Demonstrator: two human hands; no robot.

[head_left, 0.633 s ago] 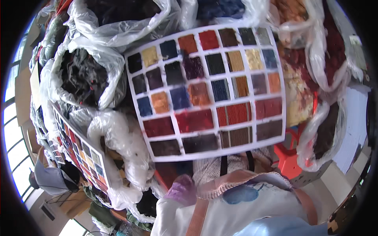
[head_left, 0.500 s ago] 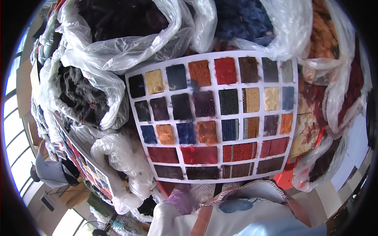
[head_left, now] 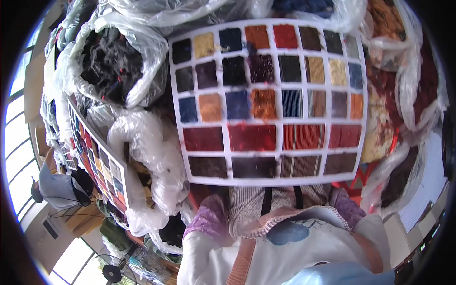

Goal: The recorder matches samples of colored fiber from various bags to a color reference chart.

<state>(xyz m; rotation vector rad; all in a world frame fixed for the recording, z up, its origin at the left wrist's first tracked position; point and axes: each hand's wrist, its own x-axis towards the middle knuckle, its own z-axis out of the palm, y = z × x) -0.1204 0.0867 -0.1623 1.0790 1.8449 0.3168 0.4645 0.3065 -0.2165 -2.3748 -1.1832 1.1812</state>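
- Right purple sleeve [head_left: 349, 209] has come into view at the lower right since the previous frame; the whole scene now sits higher.
- Left purple sleeve [head_left: 209, 218] extends toward the lower edge of the sample board [head_left: 279, 137].
- Hands: both hidden; whether they are clenched, released or grasping anything cannot be told.
- Sample board location: centre of view, just beyond the two sleeves, white, carrying five rows of coloured swatches, some striped.
- Second board [head_left: 97, 159]: to the left, seen at a steep angle, similar swatches.
- Clear plastic bag [head_left: 154, 52]: upper left, open, containing dark grey fibre [head_left: 111, 66].
- Orange-brown fibre [head_left: 387, 21]: upper right, bagged.
- Black fan [head_left: 112, 273]: lower left.
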